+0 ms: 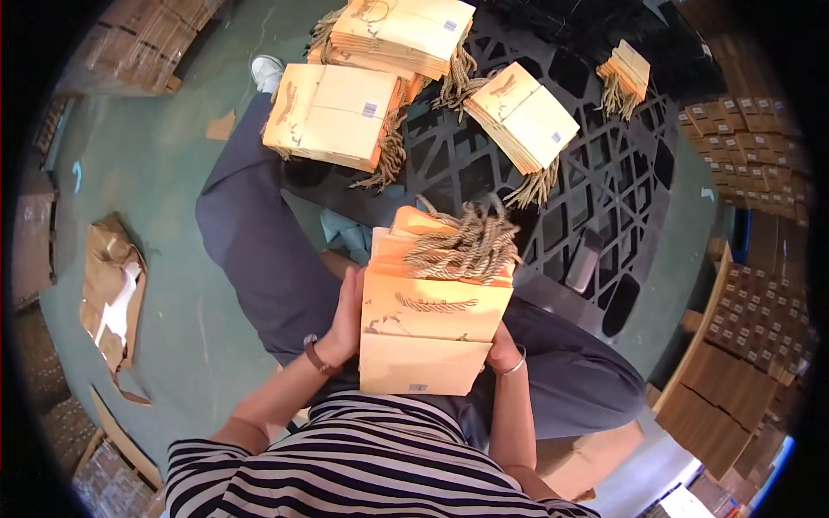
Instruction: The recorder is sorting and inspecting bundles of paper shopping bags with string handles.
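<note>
A stack of flat-folded orange paper bags (pixel 436 318) with twisted brown rope handles stands in front of my body. My left hand (pixel 347 318) presses against its left side, fingers mostly hidden along the edge. On the opposite side, my right hand (pixel 503 349) grips the stack, its fingertips tucked behind. The rope handles (pixel 466 246) bunch together at the far edge of the stack. One handle lies across the front bag.
Ahead on a black lattice pallet (pixel 596 216) lie a left bag stack (pixel 328 112), a taller one (pixel 401 34), a right one (pixel 522 116) and a small bundle (pixel 626 71). A dark phone-like block (pixel 585 261) rests there. Torn brown paper (pixel 114 293) lies left; stacked cartons (pixel 747 151) stand right.
</note>
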A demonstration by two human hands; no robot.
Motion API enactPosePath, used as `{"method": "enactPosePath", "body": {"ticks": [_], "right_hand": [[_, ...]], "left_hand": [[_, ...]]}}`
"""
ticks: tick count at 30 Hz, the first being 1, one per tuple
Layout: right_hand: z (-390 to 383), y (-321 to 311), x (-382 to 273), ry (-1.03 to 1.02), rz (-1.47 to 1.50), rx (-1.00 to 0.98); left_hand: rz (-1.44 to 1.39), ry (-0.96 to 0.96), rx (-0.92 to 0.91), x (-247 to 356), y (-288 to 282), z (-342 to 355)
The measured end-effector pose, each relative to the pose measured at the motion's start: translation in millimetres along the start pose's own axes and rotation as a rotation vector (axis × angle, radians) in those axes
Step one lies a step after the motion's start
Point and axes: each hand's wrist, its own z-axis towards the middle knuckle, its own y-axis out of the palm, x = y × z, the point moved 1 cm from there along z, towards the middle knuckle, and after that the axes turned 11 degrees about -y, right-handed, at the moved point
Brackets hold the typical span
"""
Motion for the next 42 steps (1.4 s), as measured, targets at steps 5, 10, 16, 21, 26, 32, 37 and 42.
{"method": "enactPosePath", "body": {"ticks": [5,10,16,21,26,32,37,42], "right_hand": [[26.7,41.6,-9.5,-0.072,-0.227,0.309],[85.8,4.3,-20.4,-0.154,-0.245,0.48],[142.7,-47.5,-39.9,-0.154,-0.359,0.544],[149.8,-56.2,-39.8,0.059,-0.16,0.591],[154.5,-53.6,-45.7,-0.02,-0.28,0.56],[113.0,-60.2,-60.2,-0.561,-1.048,0.986],[60.5,54.9,6.9,-0.362,-1.195,0.326],[84.3,17.5,129.7,0.193,-1.793,-0.042]], "left_hand": [[0.257,0.048,-0.067,-9.7,-11.5,24.3],[0.54,0.099,-0.181,22.7,13.8,108.0],[0.347,-0.111,-0.343,38.6,58.3,172.8],[0.691,0.094,-0.07,29.2,57.1,208.0],[0.924,0.204,0.073,49.5,53.2,220.0],[0.976,0.457,-0.064,92.6,9.6,148.1],[1.689,0.254,-0.024,73.6,-50.8,98.7],[2.102,0.239,-0.191,11.7,-68.8,129.1]]}}
